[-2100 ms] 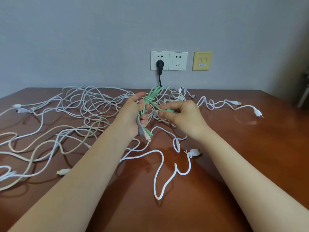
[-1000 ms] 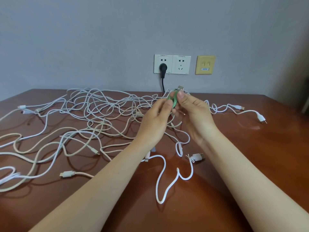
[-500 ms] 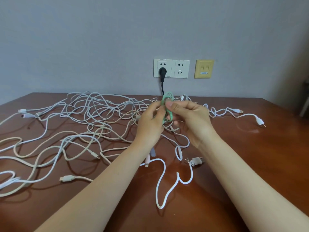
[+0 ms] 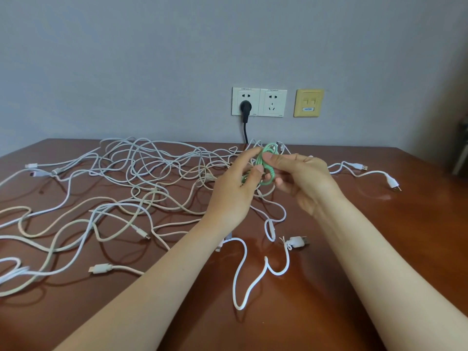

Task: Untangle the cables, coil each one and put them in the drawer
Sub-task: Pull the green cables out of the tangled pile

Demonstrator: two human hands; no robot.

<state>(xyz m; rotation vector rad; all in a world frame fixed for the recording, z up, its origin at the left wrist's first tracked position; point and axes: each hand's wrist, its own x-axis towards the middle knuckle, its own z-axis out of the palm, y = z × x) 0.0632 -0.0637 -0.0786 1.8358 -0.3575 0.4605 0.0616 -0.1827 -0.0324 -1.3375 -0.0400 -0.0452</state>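
Note:
A short green cable (image 4: 268,158), wound into a small coil, hangs above the table between both hands. My left hand (image 4: 234,191) pinches its left side between thumb and fingers. My right hand (image 4: 301,179) pinches the coil's right side, thumb on top. A wide tangle of white and beige cables (image 4: 141,183) sprawls over the left and middle of the brown table (image 4: 379,249). One loose white cable (image 4: 243,269) with a USB plug (image 4: 298,241) lies below my hands. The drawer is not in view.
Another white cable (image 4: 364,173) with a plug runs along the table's right side. On the wall behind sit a double socket (image 4: 258,102) with a black plug in it and a yellow data outlet (image 4: 308,103). The black cord drops behind the table.
Both hands lifted the green cable out of the tangle and wound it into a small coil. In the last half second the hands stayed nearly still.

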